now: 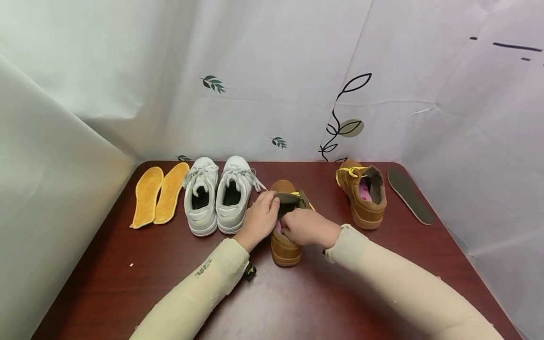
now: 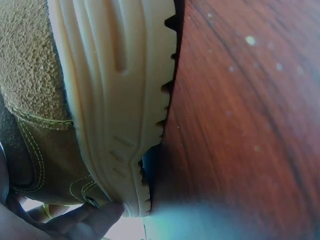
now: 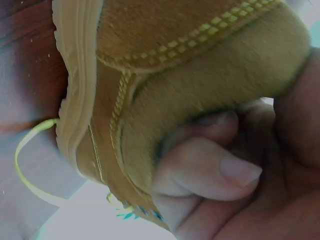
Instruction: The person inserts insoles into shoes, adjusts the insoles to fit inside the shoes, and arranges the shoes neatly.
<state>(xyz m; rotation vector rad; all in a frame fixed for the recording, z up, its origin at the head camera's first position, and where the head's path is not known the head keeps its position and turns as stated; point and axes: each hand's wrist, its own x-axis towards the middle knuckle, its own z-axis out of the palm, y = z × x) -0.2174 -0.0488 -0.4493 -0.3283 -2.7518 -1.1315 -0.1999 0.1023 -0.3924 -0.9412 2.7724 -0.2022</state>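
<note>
In the head view a brown suede shoe (image 1: 286, 252) with yellow laces stands on the table between both hands, heel toward me. My left hand (image 1: 260, 218) grips its left side near the tongue; in the left wrist view the fingers (image 2: 95, 220) lie along its side by the pale sole (image 2: 112, 100). Into the shoe's opening reaches my right hand (image 1: 308, 227), its thumb and index finger mostly hidden. Other fingers (image 3: 210, 167) curl at the padded collar (image 3: 200, 100). Beside them shows a strip of pink insole (image 1: 278, 227); I cannot tell whether they pinch it.
White sneakers (image 1: 201, 219) stand left of the brown shoe, with two orange fleecy insoles (image 1: 148, 196) further left. A second brown shoe (image 1: 369, 210), pink insole inside, stands at the right beside a dark flat insole (image 1: 409, 196). Pale curtains surround the dark red table (image 1: 106, 274).
</note>
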